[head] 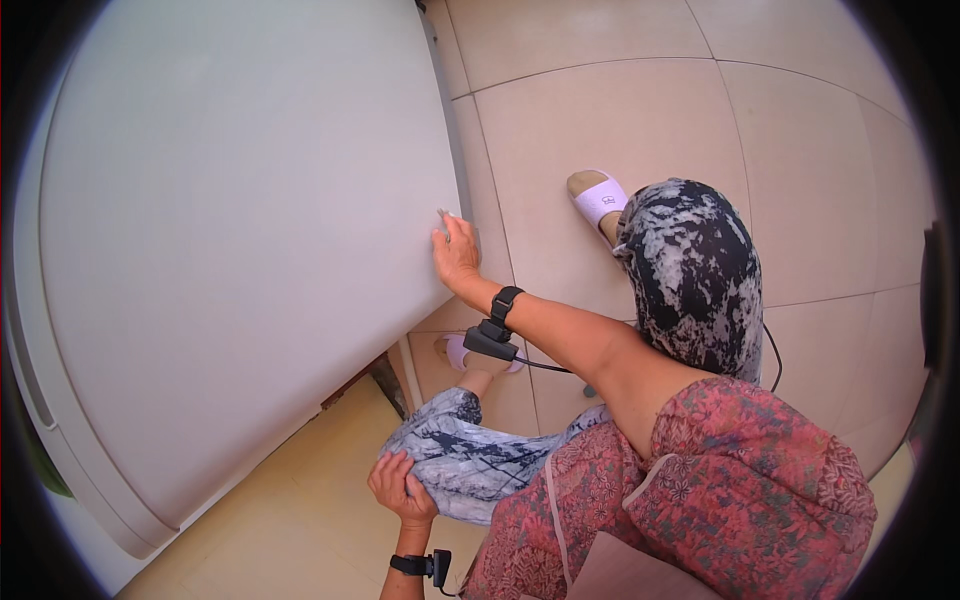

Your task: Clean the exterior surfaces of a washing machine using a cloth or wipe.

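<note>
My right hand (456, 251) is at the right edge of a large white panel (247, 225), which looks like a refrigerator door. Its fingers are bent, and a small greyish thing (442, 215) shows at the fingertips; whether they grip it I cannot tell. My left hand (401, 487) rests on my left knee in patterned trousers (480, 457), holding nothing. Each wrist wears a black strap with a small black device, the right one (491, 341) trailing a cable.
My knees are bent, and the right one (694, 270) rises beside the reaching arm. A lilac slipper (600, 199) is on my right foot, over beige floor tiles (570, 112). Under the panel's lower edge is a dark support leg (390, 386). A yellowish surface (300, 510) lies at the lower left.
</note>
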`<state>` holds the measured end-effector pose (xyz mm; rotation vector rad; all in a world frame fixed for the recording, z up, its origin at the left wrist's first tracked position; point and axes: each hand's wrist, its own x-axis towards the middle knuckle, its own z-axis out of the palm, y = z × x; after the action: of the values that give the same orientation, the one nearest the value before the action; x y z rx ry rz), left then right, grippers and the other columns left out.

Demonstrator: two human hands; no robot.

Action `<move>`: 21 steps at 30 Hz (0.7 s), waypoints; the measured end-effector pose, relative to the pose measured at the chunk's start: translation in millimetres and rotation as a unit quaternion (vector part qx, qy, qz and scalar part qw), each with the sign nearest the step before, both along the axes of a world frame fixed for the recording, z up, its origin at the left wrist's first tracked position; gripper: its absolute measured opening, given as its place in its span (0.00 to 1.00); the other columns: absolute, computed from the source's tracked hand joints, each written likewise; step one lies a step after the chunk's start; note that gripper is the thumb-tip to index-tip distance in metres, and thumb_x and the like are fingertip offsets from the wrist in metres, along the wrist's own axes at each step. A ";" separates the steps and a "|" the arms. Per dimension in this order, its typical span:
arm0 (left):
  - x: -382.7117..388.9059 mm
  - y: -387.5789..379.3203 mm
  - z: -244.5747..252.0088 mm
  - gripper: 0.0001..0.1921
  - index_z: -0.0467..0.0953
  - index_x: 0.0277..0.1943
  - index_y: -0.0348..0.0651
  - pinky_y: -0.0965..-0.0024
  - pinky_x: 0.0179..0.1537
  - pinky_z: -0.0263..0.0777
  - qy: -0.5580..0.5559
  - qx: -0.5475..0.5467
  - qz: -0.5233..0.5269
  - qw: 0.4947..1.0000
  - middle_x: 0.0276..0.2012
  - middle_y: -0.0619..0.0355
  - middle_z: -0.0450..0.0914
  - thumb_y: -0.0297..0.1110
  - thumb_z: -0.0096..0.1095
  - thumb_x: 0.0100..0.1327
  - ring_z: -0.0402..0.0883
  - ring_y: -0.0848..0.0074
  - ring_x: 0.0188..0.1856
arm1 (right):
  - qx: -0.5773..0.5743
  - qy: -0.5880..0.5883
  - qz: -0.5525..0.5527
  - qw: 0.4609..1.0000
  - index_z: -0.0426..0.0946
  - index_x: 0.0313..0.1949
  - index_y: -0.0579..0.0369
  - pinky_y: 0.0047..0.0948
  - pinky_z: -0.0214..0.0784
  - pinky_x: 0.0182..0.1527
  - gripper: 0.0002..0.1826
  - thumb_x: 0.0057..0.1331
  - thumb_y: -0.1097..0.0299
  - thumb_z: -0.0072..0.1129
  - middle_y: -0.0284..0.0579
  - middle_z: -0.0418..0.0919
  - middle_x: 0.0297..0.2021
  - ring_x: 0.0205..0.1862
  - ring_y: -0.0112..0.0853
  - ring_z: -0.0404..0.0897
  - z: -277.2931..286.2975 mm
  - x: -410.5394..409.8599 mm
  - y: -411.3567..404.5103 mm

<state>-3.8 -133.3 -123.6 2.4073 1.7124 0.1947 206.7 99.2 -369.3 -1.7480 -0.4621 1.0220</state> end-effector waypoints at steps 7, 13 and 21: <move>-0.8 -2.0 0.3 0.13 0.81 0.39 0.37 0.51 0.61 0.60 0.004 -0.006 0.005 1.000 0.46 0.51 0.83 0.32 0.49 0.61 0.75 0.52 0.55 | 0.087 -0.025 0.094 0.991 0.59 0.68 0.63 0.41 0.49 0.72 0.30 0.71 0.58 0.44 0.60 0.55 0.70 0.72 0.51 0.55 -10.7 28.3 17.5; 3.9 1.9 7.6 0.13 0.80 0.41 0.38 0.51 0.62 0.59 0.022 -0.028 -0.011 0.999 0.47 0.51 0.82 0.32 0.47 0.64 0.73 0.52 0.56 | 0.050 0.042 0.144 0.987 0.49 0.74 0.60 0.37 0.38 0.76 0.35 0.74 0.51 0.36 0.56 0.44 0.76 0.77 0.46 0.42 -30.9 70.8 48.4; 3.7 2.7 7.4 0.13 0.80 0.42 0.37 0.51 0.62 0.59 0.023 -0.027 -0.011 0.999 0.47 0.50 0.81 0.33 0.47 0.64 0.73 0.52 0.56 | 0.020 0.060 0.150 0.987 0.54 0.72 0.59 0.36 0.40 0.75 0.35 0.74 0.48 0.35 0.53 0.47 0.75 0.77 0.43 0.46 -52.2 72.9 37.0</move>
<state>-0.1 -130.6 -116.2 2.4092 1.6878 0.0894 279.6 136.2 -421.5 -1.6012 -0.6780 1.3122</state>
